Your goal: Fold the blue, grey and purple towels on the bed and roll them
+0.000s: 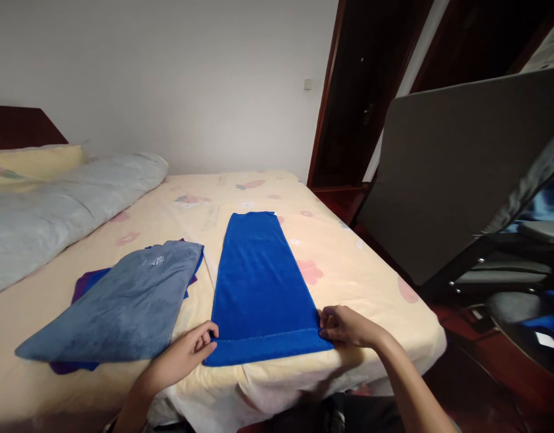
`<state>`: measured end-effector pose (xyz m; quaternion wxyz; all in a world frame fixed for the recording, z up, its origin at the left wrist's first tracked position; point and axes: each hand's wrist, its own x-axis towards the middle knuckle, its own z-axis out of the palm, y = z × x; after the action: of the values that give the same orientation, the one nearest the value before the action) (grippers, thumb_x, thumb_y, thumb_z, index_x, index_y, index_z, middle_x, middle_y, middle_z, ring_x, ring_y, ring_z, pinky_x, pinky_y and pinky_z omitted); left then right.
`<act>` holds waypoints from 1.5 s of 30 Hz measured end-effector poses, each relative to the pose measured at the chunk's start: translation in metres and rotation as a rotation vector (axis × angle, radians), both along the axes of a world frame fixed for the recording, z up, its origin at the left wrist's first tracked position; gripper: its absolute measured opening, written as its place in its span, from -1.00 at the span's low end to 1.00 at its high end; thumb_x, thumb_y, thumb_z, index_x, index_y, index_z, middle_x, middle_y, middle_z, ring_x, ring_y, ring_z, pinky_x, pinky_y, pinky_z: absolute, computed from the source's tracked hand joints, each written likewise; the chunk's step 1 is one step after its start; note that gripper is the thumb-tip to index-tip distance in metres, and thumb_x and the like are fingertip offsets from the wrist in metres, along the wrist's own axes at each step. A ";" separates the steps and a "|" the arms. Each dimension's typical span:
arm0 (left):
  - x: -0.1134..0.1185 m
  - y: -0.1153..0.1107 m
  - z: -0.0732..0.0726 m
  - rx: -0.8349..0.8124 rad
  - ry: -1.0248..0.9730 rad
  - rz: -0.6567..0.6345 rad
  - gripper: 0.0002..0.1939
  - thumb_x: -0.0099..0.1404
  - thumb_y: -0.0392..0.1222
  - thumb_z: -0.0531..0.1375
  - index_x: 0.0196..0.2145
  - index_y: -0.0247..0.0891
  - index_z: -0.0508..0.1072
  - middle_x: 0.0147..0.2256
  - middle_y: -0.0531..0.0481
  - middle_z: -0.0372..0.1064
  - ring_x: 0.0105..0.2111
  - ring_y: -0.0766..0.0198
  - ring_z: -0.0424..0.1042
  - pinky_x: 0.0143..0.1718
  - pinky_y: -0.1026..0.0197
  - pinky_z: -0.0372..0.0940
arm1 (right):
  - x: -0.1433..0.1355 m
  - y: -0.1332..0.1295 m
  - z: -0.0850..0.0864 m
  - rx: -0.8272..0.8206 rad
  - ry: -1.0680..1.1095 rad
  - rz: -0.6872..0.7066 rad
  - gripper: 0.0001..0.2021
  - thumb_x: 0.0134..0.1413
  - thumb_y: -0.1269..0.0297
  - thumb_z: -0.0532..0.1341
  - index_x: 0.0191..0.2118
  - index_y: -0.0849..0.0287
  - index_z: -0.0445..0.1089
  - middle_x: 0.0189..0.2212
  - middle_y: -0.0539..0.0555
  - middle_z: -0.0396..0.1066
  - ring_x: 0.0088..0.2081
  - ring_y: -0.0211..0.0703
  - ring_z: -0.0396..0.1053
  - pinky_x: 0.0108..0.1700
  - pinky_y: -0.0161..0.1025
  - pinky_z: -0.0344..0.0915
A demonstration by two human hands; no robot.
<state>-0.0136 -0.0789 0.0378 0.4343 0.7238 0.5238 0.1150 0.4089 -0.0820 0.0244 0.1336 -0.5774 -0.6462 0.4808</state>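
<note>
A long blue towel (pixel 261 276) lies flat on the bed, running away from me, with a narrow strip turned over at its near end. At the left end of that strip, my left hand (pixel 198 344) is closed, thumb and fingers pinching the towel's edge. My right hand (pixel 346 326) pinches the opposite edge at the right end of the strip. Left of the blue towel is a grey-blue towel (pixel 127 307) with white lettering, partly cut off from reading. Blue and purple cloths (pixel 80 288) stick out from under it.
The bed (pixel 190 219) has a cream patterned sheet. A rolled pale quilt (pixel 78 204) and a yellow pillow (pixel 37 165) lie at the left. To the right stand a large dark panel (pixel 461 174) and a chair-like seat (pixel 513 307). A dark door (pixel 367 90) is behind.
</note>
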 end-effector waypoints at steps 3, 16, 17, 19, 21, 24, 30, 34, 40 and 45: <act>-0.001 0.002 0.000 0.035 0.009 0.007 -0.82 0.30 -0.04 0.02 -0.21 -0.12 0.32 -0.45 0.15 0.16 -0.41 0.28 0.22 -0.36 0.30 0.14 | 0.000 0.000 -0.001 0.008 -0.011 0.003 -0.82 -0.05 0.22 0.30 -0.34 0.16 0.34 -0.55 0.02 0.49 -0.49 -0.12 0.45 -0.47 -0.33 0.28; 0.006 0.002 0.001 0.108 0.128 0.014 -0.74 0.25 0.05 0.12 -0.42 -0.19 0.36 -0.57 0.15 0.21 -0.49 0.27 0.24 -0.44 0.28 0.08 | -0.003 -0.002 0.014 0.058 -0.049 0.050 -0.77 0.06 0.11 0.27 -0.32 0.19 0.39 -0.52 0.07 0.51 -0.47 -0.09 0.46 -0.41 -0.29 0.28; 0.005 0.002 0.002 0.110 0.120 0.015 -0.73 0.27 0.05 0.10 -0.42 -0.19 0.36 -0.57 0.14 0.23 -0.48 0.27 0.26 -0.43 0.27 0.10 | -0.003 -0.002 0.014 0.070 -0.049 0.047 -0.76 0.07 0.09 0.27 -0.32 0.19 0.39 -0.51 0.08 0.52 -0.45 -0.08 0.47 -0.41 -0.29 0.28; 0.004 0.003 0.002 0.128 0.110 0.033 -0.72 0.29 0.04 0.07 -0.41 -0.19 0.35 -0.55 0.13 0.26 -0.46 0.25 0.30 -0.39 0.27 0.13 | -0.003 -0.002 0.014 0.088 -0.030 0.045 -0.74 0.09 0.06 0.26 -0.32 0.19 0.38 -0.49 0.09 0.52 -0.44 -0.08 0.47 -0.40 -0.28 0.29; 0.003 0.004 0.001 0.138 0.116 0.046 -0.73 0.29 0.04 0.07 -0.42 -0.19 0.34 -0.55 0.12 0.26 -0.46 0.24 0.32 -0.37 0.26 0.14 | -0.002 -0.002 0.011 0.081 -0.011 0.047 -0.73 0.10 0.05 0.25 -0.32 0.18 0.37 -0.51 0.08 0.52 -0.45 -0.08 0.47 -0.40 -0.29 0.29; 0.003 0.006 -0.001 0.119 0.133 0.048 -0.76 0.26 0.04 0.12 -0.42 -0.18 0.34 -0.56 0.12 0.27 -0.46 0.23 0.33 -0.38 0.25 0.15 | -0.002 0.000 0.004 0.053 -0.023 0.044 -0.75 0.08 0.07 0.27 -0.34 0.17 0.35 -0.52 0.08 0.53 -0.46 -0.08 0.47 -0.42 -0.29 0.28; 0.005 0.005 0.004 0.343 0.130 0.092 -0.84 0.27 -0.03 0.16 -0.36 -0.15 0.36 -0.43 0.07 0.32 -0.37 0.21 0.34 -0.30 0.24 0.20 | 0.000 0.002 0.007 0.101 -0.089 0.016 -0.74 0.07 0.07 0.30 -0.29 0.17 0.37 -0.48 0.08 0.52 -0.45 -0.10 0.45 -0.45 -0.30 0.24; 0.014 -0.004 0.013 0.409 0.139 -0.025 -0.85 0.20 -0.05 0.26 -0.41 -0.13 0.42 -0.32 0.03 0.39 -0.24 0.16 0.36 -0.17 0.22 0.21 | -0.009 -0.004 0.023 0.280 -0.088 -0.013 -0.72 0.14 0.00 0.26 -0.28 0.15 0.41 -0.42 0.05 0.49 -0.39 -0.14 0.40 -0.41 -0.32 0.20; 0.017 -0.012 0.004 0.277 0.136 -0.144 -0.79 0.05 -0.24 0.30 -0.30 -0.09 0.46 -0.24 0.04 0.39 -0.17 0.15 0.35 -0.13 0.22 0.22 | -0.041 -0.012 0.024 0.264 -0.069 0.213 -0.72 -0.08 0.14 0.41 -0.23 0.13 0.48 -0.37 0.00 0.41 -0.37 -0.20 0.31 -0.38 -0.35 0.16; 0.013 -0.010 -0.009 0.309 0.169 -0.153 -0.78 0.01 -0.36 0.17 -0.34 -0.14 0.42 -0.33 0.07 0.35 -0.27 0.21 0.35 -0.24 0.25 0.22 | -0.043 -0.011 0.016 0.268 -0.124 0.233 -0.67 -0.18 0.37 0.38 -0.18 0.12 0.49 -0.26 0.03 0.43 -0.28 -0.16 0.34 -0.30 -0.34 0.19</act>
<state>-0.0007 -0.0886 0.0286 0.2799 0.8267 0.4779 0.0992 0.3659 -0.0928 0.0406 0.1127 -0.5045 -0.7738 0.3662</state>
